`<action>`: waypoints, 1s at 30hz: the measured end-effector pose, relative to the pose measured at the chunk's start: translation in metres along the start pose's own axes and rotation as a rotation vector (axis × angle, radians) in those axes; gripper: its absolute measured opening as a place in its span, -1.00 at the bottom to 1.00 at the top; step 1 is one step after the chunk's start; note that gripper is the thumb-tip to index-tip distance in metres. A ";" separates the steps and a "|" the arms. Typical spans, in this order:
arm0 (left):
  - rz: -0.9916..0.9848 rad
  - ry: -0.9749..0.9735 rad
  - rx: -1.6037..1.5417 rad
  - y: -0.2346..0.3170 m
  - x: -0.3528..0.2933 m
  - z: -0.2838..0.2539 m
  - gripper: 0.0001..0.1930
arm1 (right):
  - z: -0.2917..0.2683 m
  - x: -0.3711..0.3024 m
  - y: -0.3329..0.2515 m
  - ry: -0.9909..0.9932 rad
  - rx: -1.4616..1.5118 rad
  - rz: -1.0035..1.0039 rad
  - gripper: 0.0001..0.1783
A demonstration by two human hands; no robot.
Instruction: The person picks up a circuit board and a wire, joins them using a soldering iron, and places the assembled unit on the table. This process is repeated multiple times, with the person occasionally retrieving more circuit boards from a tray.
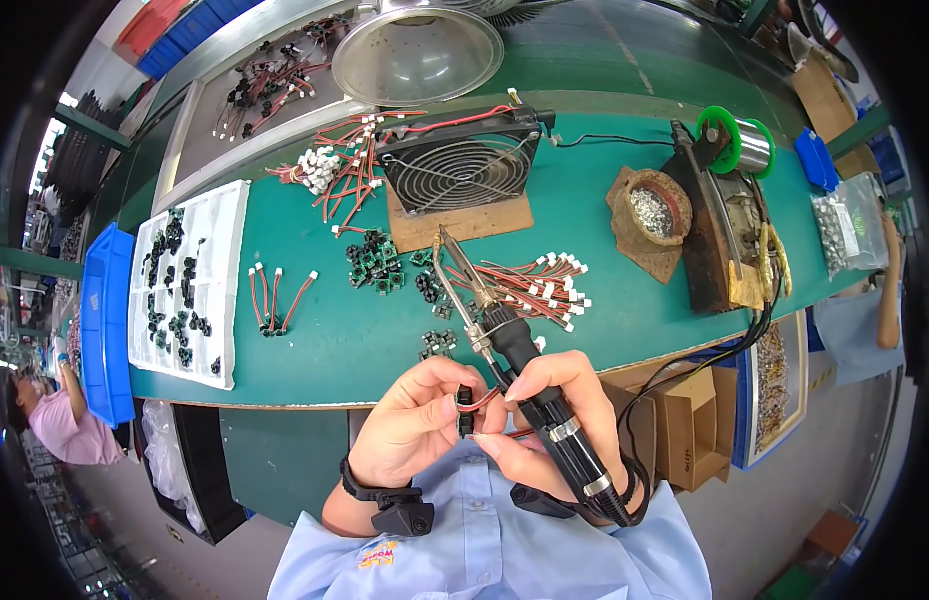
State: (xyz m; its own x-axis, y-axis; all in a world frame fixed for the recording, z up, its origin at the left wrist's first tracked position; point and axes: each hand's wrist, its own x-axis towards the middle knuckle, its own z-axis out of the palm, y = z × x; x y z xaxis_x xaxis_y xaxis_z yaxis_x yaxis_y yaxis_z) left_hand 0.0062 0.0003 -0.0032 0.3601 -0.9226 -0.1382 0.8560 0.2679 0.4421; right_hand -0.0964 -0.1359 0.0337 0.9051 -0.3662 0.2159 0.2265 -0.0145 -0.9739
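Close below me, my left hand (pixel 416 420) pinches a small black component (pixel 465 411) with red leads, my right hand (pixel 554 425) grips the soldering iron (pixel 504 345) beside it, and I judge its hot tip could burn nearby wires (pixel 534 285).

Green work surface (pixel 624 170), bearing: black square wire-guarded fan (pixel 462 160) on a brown board; white compartment tray (pixel 187 285) of small black parts; blue plastic bin (pixel 106 320) at its left; green-flanged solder spool (pixel 736 140); round brown dish of metal scraps (pixel 656 208); clear domed lampshade (pixel 416 52).
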 end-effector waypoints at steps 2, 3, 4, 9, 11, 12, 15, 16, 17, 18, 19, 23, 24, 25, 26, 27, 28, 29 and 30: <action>-0.005 -0.008 -0.027 0.000 0.001 0.002 -0.82 | 0.000 -0.001 -0.001 0.009 -0.013 0.001 -0.48; -0.008 -0.008 -0.026 0.000 0.001 0.003 -0.82 | 0.001 -0.001 -0.001 0.015 -0.027 0.002 -0.48; -0.002 0.012 -0.020 -0.001 0.001 0.003 -0.82 | 0.001 -0.002 -0.002 0.020 -0.041 0.003 -0.48; 0.013 0.056 -0.013 -0.001 -0.001 0.002 -0.82 | 0.001 -0.002 -0.001 0.024 -0.064 0.015 -0.47; 0.011 0.057 -0.016 -0.001 -0.001 0.002 -0.82 | 0.001 -0.001 0.001 0.021 -0.046 0.000 -0.47; 0.011 0.060 -0.010 -0.001 -0.001 0.002 -0.82 | 0.000 -0.001 0.002 0.020 -0.038 -0.008 -0.47; 0.010 0.067 0.002 -0.001 0.000 0.004 -0.82 | 0.000 0.000 0.000 0.027 -0.054 -0.004 -0.47; 0.009 0.071 0.006 0.000 0.000 0.004 -0.82 | 0.000 0.001 0.000 0.028 -0.062 -0.003 -0.47; 0.007 0.076 0.010 0.000 0.000 0.004 -0.82 | 0.000 0.001 -0.001 0.029 -0.062 -0.003 -0.47; 0.006 0.080 0.014 0.000 0.000 0.004 -0.82 | 0.000 0.002 -0.001 0.028 -0.067 -0.006 -0.48; 0.005 0.081 0.015 0.000 0.000 0.004 -0.82 | 0.000 0.003 -0.001 0.026 -0.073 -0.009 -0.48; 0.035 0.078 0.047 -0.001 0.001 0.003 -0.81 | -0.001 0.004 -0.001 0.022 -0.085 -0.008 -0.50; 0.035 0.078 0.049 -0.001 0.001 0.003 -0.80 | -0.001 0.004 -0.001 0.020 -0.088 -0.006 -0.50; 0.036 0.079 0.051 -0.001 0.000 0.003 -0.80 | 0.000 0.004 -0.001 0.020 -0.087 -0.005 -0.50; 0.036 0.080 0.053 -0.002 0.000 0.003 -0.80 | 0.000 0.003 -0.002 0.022 -0.082 -0.005 -0.51; 0.035 0.081 0.053 -0.002 0.001 0.003 -0.80 | 0.000 0.003 -0.002 0.023 -0.076 -0.005 -0.51; 0.037 0.080 0.049 -0.002 0.001 0.003 -0.80 | 0.000 0.003 -0.002 0.025 -0.071 -0.004 -0.52; 0.039 0.080 0.045 -0.002 0.001 0.004 -0.80 | 0.000 0.003 -0.002 0.026 -0.070 -0.004 -0.52; 0.040 0.079 0.041 -0.002 0.002 0.004 -0.80 | 0.001 0.003 -0.001 0.029 -0.069 -0.005 -0.52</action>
State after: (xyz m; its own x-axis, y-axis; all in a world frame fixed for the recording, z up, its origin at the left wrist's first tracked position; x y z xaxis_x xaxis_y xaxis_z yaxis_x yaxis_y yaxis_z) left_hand 0.0033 -0.0028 -0.0009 0.4235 -0.8861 -0.1885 0.8251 0.2913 0.4842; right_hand -0.0938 -0.1365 0.0356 0.8930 -0.3930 0.2196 0.2047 -0.0800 -0.9756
